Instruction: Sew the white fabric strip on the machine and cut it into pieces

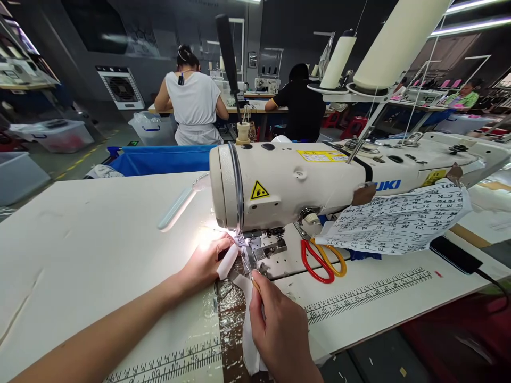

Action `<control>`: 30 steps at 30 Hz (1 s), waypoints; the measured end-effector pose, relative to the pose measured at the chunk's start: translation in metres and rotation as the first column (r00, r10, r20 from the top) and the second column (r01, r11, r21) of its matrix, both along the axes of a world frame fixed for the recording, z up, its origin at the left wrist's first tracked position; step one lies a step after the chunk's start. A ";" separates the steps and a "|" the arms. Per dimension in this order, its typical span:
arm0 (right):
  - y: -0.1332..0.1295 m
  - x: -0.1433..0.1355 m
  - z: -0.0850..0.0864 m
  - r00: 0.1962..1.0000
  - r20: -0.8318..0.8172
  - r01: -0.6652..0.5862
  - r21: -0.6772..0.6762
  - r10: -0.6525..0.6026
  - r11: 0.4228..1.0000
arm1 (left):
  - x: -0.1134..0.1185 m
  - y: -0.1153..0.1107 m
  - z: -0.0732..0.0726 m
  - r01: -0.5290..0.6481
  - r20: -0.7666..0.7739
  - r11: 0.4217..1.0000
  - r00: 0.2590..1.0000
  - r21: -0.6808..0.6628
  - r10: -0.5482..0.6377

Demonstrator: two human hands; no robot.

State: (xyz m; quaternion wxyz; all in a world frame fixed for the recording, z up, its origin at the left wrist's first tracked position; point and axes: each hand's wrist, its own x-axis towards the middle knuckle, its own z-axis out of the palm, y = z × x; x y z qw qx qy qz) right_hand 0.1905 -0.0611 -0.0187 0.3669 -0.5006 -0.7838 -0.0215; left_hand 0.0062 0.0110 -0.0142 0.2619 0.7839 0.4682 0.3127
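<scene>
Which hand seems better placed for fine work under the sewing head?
Probably the right hand: it holds a slim metal tool angled toward the white rounded sewing head; the left hand touches a white strip.

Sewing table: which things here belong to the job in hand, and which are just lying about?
Job in hand:
- sewing machine
- white strip at the left hand
- slim tool in the right hand
- probably the thread cones

Apparently lying about:
- scissors
- black phone

Single head-worn view, forward and down over the near hands.
</scene>
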 end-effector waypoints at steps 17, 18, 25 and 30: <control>0.001 0.000 -0.005 0.999 0.043 0.014 -0.010 -0.014 1.000 | 0.000 0.002 -0.003 -0.041 -0.028 0.994 0.999 0.103 0.045; 0.001 -0.001 -0.004 0.999 0.038 0.016 -0.010 -0.015 1.000 | 0.000 0.001 -0.002 -0.041 -0.015 0.996 0.999 0.081 0.042; 0.001 -0.002 -0.002 0.999 0.023 0.033 -0.029 -0.032 0.999 | 0.000 0.000 0.001 -0.036 -0.013 0.999 0.999 0.023 0.037; 0.002 -0.003 -0.005 0.998 0.044 0.051 -0.030 -0.049 0.998 | -0.003 -0.002 0.000 0.030 -0.179 0.980 0.984 0.196 0.006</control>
